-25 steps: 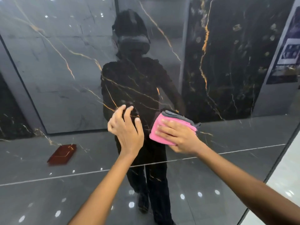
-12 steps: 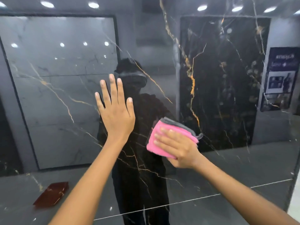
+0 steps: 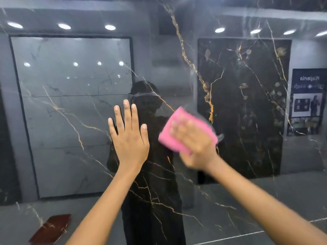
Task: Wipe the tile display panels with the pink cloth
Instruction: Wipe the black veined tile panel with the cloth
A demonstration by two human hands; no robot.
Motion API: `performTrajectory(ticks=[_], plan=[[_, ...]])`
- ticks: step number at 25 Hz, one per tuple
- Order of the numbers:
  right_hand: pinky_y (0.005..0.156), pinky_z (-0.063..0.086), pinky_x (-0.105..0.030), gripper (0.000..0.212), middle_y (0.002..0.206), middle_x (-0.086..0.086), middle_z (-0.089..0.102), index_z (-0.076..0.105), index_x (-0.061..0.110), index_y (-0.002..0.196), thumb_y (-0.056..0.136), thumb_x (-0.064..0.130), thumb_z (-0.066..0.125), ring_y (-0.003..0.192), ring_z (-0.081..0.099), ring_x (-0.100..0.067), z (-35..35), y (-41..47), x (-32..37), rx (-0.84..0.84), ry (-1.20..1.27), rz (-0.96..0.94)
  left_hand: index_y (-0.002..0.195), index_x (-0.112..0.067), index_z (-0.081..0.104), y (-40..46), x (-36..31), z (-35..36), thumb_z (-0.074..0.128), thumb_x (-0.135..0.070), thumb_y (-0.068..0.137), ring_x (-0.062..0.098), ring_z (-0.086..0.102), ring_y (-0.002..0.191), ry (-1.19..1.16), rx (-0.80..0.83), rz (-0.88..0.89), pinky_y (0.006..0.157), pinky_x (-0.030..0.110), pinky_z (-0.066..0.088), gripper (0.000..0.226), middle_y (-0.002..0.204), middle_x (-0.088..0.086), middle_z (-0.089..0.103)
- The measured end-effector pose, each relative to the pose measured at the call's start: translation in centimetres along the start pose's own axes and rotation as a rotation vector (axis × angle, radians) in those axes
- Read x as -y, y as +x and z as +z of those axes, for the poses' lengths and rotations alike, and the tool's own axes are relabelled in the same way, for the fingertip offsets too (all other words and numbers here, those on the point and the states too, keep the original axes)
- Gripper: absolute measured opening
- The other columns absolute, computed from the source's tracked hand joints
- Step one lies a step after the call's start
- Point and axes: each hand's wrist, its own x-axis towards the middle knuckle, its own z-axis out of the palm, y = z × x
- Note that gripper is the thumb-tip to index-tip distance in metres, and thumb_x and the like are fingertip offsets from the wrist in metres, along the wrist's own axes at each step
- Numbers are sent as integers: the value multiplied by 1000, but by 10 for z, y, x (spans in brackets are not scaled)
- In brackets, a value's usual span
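A glossy black tile display panel [image 3: 177, 53] with gold veins fills the head view and mirrors the room. My left hand [image 3: 130, 138] lies flat on the panel, fingers straight and spread, pointing up. To its right my right hand [image 3: 194, 145] presses the folded pink cloth [image 3: 174, 133] against the panel; hand and cloth are motion-blurred. The cloth sticks out above and left of my fingers, and its lower right part is hidden under the hand.
The panel reflects a person's dark figure [image 3: 148, 174], ceiling lights, a grey tile panel [image 3: 70, 121], a black veined panel [image 3: 247, 103] and a poster [image 3: 307, 101]. A red-brown tile piece [image 3: 51, 228] shows at lower left.
The view has tilted upward. My left hand has gone from loosely curled to flat on the panel. My right hand has swept the cloth up the panel and is now blurred by motion.
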Motion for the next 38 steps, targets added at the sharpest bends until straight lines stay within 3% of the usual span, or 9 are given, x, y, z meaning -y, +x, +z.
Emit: performTrajectory(ticks=[4,8,10,17,24,28,31,36,38], plan=[[114,32,-35,53,128,-17,61,66,2,119,69,6,50,127,48,-29,-7,-13,-3,209,-5,-289,155,-13,9,-1,0,1,22,-35,103,29,4,150,-9,8,0,120,46,1,59,163,7,9],[115,23,-22,58,133,-13,57,63,2,125,69,4,49,129,48,-35,-35,95,-104,-200,-104,432,155,-15,4,0,1,2,20,-36,103,29,4,150,-10,2,-6,120,45,-1,58,163,7,9],[118,22,-24,62,137,-14,54,61,4,128,67,3,49,133,43,-36,-27,103,-95,-253,-69,548,155,-14,12,1,-1,2,25,-35,102,29,8,150,-19,-10,-5,120,44,2,59,163,7,14],[118,26,-37,54,131,-17,59,65,1,122,71,8,51,131,45,-30,-12,56,-33,241,-23,-385,131,-13,52,85,9,-32,44,-26,90,21,40,125,-212,-170,11,100,39,26,44,138,5,52],[117,26,-37,66,147,-18,43,56,9,135,70,16,44,140,35,-32,-48,189,-146,-214,-77,640,156,-11,15,189,5,-21,27,-36,102,26,2,151,10,-61,74,121,45,4,61,164,5,6],[109,37,-48,58,132,-21,57,62,-1,123,69,10,45,129,48,-38,-3,112,-51,5,-61,-164,156,-10,13,186,7,-15,21,-38,102,27,2,151,32,-81,80,121,46,4,61,164,6,5],[111,35,-44,56,133,-19,57,64,0,123,71,11,46,128,50,-36,-16,127,-85,113,-162,-374,156,-10,14,187,7,-16,18,-39,100,26,2,151,29,-84,82,121,45,4,63,164,5,5],[113,27,-40,66,149,-16,42,50,8,139,74,18,46,140,34,-34,-63,220,-171,-193,-156,642,156,-10,13,185,6,-15,15,-40,99,26,2,151,39,-93,89,121,44,3,64,164,5,4],[118,19,-40,72,149,-20,39,47,3,140,71,19,47,142,28,-38,-40,208,-137,-158,-165,492,156,-10,14,186,5,-15,14,-40,99,27,3,151,35,-98,86,121,45,3,65,164,5,5]])
